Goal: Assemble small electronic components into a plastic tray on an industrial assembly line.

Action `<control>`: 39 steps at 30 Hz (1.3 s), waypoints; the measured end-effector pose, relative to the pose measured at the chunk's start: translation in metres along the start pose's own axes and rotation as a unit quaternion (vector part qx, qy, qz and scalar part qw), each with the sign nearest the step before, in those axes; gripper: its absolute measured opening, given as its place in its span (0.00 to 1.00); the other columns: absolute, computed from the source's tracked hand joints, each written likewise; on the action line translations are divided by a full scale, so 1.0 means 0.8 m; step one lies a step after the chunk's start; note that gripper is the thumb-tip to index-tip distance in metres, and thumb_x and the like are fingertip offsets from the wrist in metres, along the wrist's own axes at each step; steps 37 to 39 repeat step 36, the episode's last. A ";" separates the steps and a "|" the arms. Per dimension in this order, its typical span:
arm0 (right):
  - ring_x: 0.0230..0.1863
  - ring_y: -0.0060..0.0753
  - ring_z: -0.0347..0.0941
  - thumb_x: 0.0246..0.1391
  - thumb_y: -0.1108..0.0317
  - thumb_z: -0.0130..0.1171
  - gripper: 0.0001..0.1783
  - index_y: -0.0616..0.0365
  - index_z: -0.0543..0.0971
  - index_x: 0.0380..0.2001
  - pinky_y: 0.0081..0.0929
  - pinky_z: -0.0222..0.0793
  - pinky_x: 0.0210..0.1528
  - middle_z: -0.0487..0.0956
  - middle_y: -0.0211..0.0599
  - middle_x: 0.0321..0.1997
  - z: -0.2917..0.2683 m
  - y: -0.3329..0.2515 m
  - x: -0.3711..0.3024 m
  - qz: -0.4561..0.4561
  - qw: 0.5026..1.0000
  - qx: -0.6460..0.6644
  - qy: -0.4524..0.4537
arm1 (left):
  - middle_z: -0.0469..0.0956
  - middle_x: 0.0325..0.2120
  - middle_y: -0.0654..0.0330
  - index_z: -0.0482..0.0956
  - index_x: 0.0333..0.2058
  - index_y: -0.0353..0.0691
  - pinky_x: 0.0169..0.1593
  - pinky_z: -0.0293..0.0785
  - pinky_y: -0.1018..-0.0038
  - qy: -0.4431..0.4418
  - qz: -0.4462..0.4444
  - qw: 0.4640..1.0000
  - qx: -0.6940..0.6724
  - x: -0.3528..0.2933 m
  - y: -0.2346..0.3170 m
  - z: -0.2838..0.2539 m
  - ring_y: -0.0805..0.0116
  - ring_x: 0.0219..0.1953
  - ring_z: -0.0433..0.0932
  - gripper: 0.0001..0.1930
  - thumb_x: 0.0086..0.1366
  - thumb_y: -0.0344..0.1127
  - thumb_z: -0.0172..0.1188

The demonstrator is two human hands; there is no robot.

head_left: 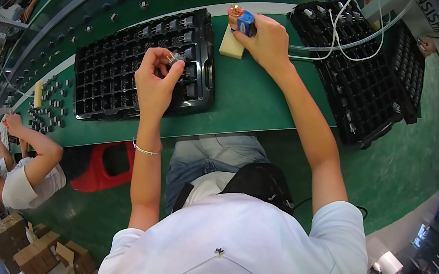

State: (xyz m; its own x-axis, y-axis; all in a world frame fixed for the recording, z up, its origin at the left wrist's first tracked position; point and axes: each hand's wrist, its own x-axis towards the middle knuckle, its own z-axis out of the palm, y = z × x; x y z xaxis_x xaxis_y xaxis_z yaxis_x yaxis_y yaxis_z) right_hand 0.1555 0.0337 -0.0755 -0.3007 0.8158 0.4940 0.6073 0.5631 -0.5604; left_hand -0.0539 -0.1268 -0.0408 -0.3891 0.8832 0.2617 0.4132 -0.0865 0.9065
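Note:
My left hand (155, 83) is closed, pinching a small electronic component with metal pins (175, 59) between thumb and fingertips. It is over the right part of a black compartment tray (210, 73), which holds rows of small dark parts. Farther right, my right hand (268, 43) grips a small blue hand-held device with an orange-copper top (241, 21). Just below that device, a pale yellow block (231, 47) lies on the green bench (242, 98). Whether the device touches the block I cannot tell.
More black trays (347, 77) overhang the bench at the right, with white cables (335, 32) across them. Loose parts (48, 114) lie at the left beside a co-worker (34, 183). Behind runs a green conveyor belt (131, 7) carrying small parts. A red stool (107, 168) stands below.

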 end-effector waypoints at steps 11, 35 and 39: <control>0.31 0.53 0.78 0.42 0.54 0.71 0.20 0.61 0.79 0.25 0.44 0.73 0.33 0.79 0.46 0.26 0.001 0.006 -0.004 0.010 1.000 0.003 0.002 | 0.73 0.25 0.70 0.77 0.36 0.35 0.28 0.59 0.84 0.008 -0.008 1.000 -0.026 0.001 -0.006 0.007 0.83 0.25 0.62 0.10 0.57 0.28 0.68; 0.61 0.33 0.75 0.43 0.75 0.59 0.34 0.62 0.75 0.59 0.28 0.66 0.63 0.80 0.43 0.59 0.111 0.154 0.204 0.007 0.978 0.208 -0.029 | 0.75 0.24 0.58 0.72 0.33 0.40 0.35 0.73 0.64 0.031 0.038 0.998 0.034 -0.006 0.017 0.013 0.59 0.29 0.78 0.15 0.52 0.38 0.67; 0.61 0.33 0.75 0.43 0.75 0.59 0.34 0.62 0.75 0.59 0.28 0.66 0.63 0.80 0.43 0.59 0.128 0.137 0.222 -0.007 0.975 0.219 -0.036 | 0.75 0.24 0.58 0.72 0.33 0.40 0.35 0.73 0.64 0.015 0.023 0.999 0.035 -0.007 0.021 0.004 0.59 0.29 0.78 0.14 0.53 0.37 0.67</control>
